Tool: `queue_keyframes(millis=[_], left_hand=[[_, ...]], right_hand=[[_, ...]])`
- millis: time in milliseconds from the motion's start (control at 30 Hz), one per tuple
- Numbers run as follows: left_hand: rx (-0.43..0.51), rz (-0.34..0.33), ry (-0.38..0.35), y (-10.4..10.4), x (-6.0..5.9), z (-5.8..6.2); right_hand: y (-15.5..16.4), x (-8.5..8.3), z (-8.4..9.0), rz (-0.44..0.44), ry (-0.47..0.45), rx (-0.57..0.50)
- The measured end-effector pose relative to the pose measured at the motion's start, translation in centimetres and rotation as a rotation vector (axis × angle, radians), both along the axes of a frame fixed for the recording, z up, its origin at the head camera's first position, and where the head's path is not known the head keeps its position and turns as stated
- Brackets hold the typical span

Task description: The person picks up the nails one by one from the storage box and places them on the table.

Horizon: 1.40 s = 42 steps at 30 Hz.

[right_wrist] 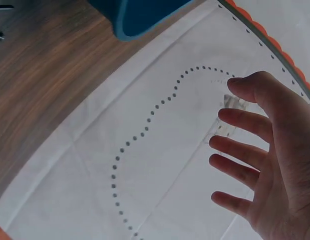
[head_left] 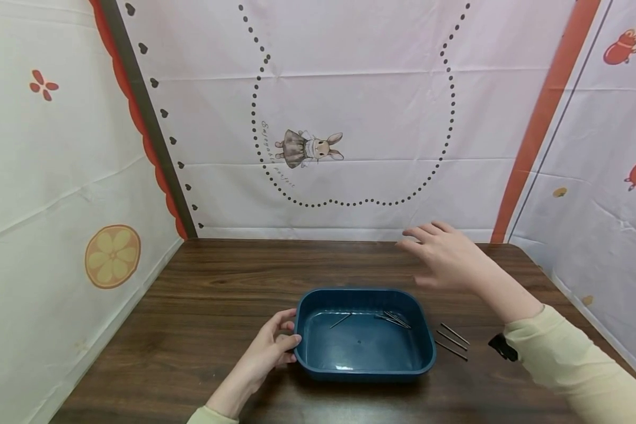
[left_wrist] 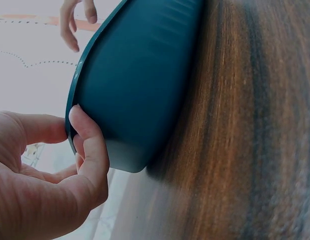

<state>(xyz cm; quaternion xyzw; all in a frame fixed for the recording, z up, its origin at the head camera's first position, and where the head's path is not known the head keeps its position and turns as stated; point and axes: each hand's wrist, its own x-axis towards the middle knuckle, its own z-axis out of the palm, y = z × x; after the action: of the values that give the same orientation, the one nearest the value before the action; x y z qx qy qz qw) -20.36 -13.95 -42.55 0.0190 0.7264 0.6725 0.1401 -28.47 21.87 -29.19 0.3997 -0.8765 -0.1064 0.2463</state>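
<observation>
A dark blue rectangular plastic basin (head_left: 360,359) rests on the wooden table. My left hand (head_left: 269,346) grips its left rim, with the thumb and fingers on either side of the edge in the left wrist view, where the basin's outer wall (left_wrist: 139,75) shows. Inside the basin lie one thin metal rod (head_left: 341,320) on the left and a small cluster of similar rods (head_left: 394,320) on the right. Raised above the table beyond the basin's right end, my right hand (head_left: 447,256) has its fingers spread and holds nothing; the right wrist view shows the same hand (right_wrist: 265,145).
Three thin metal rods (head_left: 452,341) lie side by side on the table (head_left: 217,294), just right of the basin. White printed cloth (head_left: 350,106) stands behind the table and along both sides. A small black object (head_left: 503,347) sits by the right sleeve.
</observation>
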Motion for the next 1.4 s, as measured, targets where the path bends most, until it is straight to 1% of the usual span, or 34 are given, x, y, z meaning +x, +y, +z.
queue_keyframes(millis=[133,333,600,833,967,1167,1300,1400], left_hand=[[0.002,0.002,-0.003,-0.1,0.0,0.0],[0.010,-0.014,-0.008,-0.1,-0.1,-0.1],[0.012,-0.012,-0.003,0.0,0.0,0.1],[0.012,-0.007,-0.004,0.0,0.0,0.1],[0.010,-0.007,-0.009,0.0,0.0,0.1],[0.012,-0.009,-0.013,0.0,0.0,0.2],[0.015,-0.002,-0.011,0.0,0.1,0.1],[0.023,-0.002,0.000,-0.1,0.2,0.0]], right_hand=[[-1.3,-0.1,0.5,0.017,0.000,0.027],[-2.9,-0.3,0.9,0.023,-0.010,0.057],[-5.0,-1.0,0.7,0.077,0.022,0.122],[-7.1,-1.5,-0.2,0.144,0.046,0.154],[-8.2,-1.5,-0.7,0.152,0.052,0.204],[-9.7,-1.4,-1.6,0.150,0.031,0.287],[-10.4,-1.4,-2.5,0.160,0.034,0.323],[-11.0,-1.3,-3.3,0.174,0.037,0.328]])
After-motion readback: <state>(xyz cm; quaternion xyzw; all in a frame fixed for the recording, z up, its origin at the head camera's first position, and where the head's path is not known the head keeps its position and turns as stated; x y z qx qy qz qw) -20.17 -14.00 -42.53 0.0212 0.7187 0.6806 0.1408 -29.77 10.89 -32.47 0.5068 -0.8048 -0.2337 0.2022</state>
